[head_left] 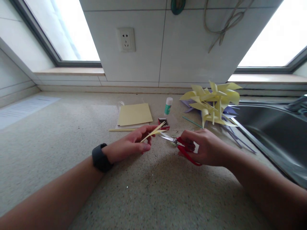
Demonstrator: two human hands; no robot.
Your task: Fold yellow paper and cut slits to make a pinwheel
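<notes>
My left hand, with a dark watch on its wrist, holds a folded piece of yellow paper between thumb and fingers. The paper's narrow layers fan apart towards the right. In my right hand is a pair of scissors with red handles. Their blades point left and stand apart, with the tips close to the paper's lower right end. Whether the blades touch the paper, I cannot tell. Just behind my left fingertips lies a small red and dark box.
A stack of yellow paper sheets lies behind my left hand, with thin yellow sticks before it. A glue stick stands upright. Yellow paper pinwheels are piled beside the steel sink. A printed sheet lies far left.
</notes>
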